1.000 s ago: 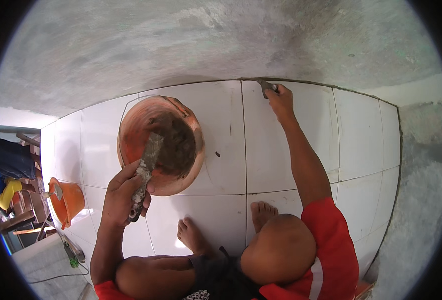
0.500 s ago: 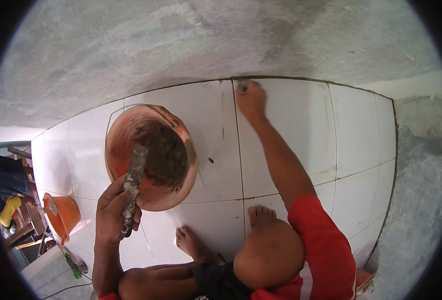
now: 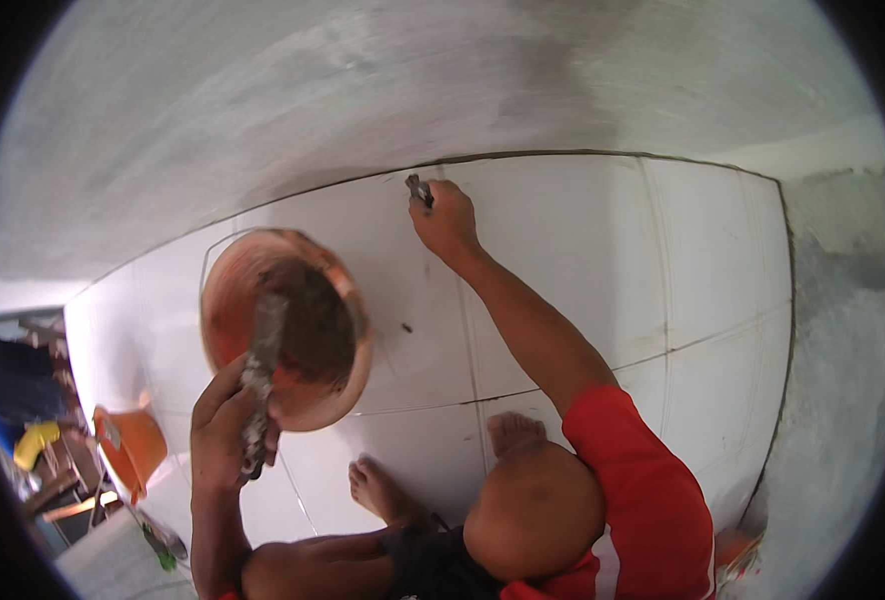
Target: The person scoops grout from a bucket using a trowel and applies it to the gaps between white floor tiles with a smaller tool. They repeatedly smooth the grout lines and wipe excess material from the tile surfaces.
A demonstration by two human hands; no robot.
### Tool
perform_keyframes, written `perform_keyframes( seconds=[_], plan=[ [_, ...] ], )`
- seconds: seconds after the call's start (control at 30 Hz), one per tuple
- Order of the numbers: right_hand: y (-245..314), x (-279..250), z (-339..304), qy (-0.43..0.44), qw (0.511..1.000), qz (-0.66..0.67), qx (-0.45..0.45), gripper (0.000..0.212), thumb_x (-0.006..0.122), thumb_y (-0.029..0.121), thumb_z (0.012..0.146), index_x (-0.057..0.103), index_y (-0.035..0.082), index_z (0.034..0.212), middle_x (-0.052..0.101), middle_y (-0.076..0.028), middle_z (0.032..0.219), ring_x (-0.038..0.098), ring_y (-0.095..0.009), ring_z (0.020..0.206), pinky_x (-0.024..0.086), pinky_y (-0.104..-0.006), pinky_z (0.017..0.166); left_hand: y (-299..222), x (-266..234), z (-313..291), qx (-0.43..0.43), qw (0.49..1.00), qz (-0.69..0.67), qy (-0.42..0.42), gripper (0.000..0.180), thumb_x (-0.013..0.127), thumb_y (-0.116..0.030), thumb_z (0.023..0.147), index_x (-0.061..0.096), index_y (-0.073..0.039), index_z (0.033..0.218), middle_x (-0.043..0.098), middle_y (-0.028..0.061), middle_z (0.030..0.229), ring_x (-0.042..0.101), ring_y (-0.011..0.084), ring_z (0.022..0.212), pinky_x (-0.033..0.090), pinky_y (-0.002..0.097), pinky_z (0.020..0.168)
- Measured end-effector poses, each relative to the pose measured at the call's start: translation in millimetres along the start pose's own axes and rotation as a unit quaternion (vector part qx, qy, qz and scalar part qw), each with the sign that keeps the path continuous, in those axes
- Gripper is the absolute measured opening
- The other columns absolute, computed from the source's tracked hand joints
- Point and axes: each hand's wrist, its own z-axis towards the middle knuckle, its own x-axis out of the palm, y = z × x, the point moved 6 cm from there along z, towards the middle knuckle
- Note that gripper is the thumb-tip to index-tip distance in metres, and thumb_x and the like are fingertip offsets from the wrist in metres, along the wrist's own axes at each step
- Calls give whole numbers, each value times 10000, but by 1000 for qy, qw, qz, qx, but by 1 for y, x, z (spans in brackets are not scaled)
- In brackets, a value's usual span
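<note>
My left hand (image 3: 220,430) is closed round the crusted handle of a scraper (image 3: 266,350), whose flat blade points up over the bucket. That orange bucket (image 3: 225,300) stands on the white tiles, tilted in view, with dark wet mortar (image 3: 318,312) inside and a wire handle at its far left. Out at the far edge of the floor, my right hand (image 3: 449,225) grips a small dark tool (image 3: 420,191); its kind is too small and blurred to tell. The tool lies close to the dark joint (image 3: 523,153) between tiles and wall.
A grey plastered wall (image 3: 363,80) rises along the far side, and another wall (image 3: 843,350) bounds the right. At the left are a second orange bucket (image 3: 135,448) and another person in dark clothing (image 3: 18,385). A small dark crumb (image 3: 408,328) lies on the tiles.
My right hand has moved left along the wall edge with its tool, which now shows more clearly. My left hand keeps the scraper over the bucket; the whole view has shifted slightly.
</note>
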Motion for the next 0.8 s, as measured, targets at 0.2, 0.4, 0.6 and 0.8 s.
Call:
perform_keyframes(
  seconds=[0.2,0.4,0.6,0.8],
  plan=[
    [-176,-198,4,-180,973,-3,146,166,701,155,838,644,15,903,613,-158,769,590,-297,684,481,-424,670,4,-1,1,12,1000,-17,-20,465,424,-116,949,469,63,1375,590,69,730,522,110,438,430,232,337],
    [-257,-338,38,-261,934,-140,202,259,672,258,830,718,16,909,715,-189,808,690,-373,765,522,-461,727,9,-3,3,-7,999,-3,-54,456,420,-105,958,461,68,1379,603,85,737,527,122,438,439,240,328],
    [-227,-262,69,-176,947,-238,122,260,639,263,843,632,3,829,669,-217,815,654,-425,802,514,-516,737,12,-2,-2,-7,995,-18,-95,440,421,-106,943,480,60,1346,612,77,737,512,107,416,411,229,300],
    [-97,-113,51,-98,977,-190,25,113,660,92,766,648,8,842,649,-215,872,652,-388,842,537,-503,761,-4,35,3,10,999,2,-45,442,421,-108,963,465,63,1368,614,79,755,513,111,418,422,227,312]
  ],
)
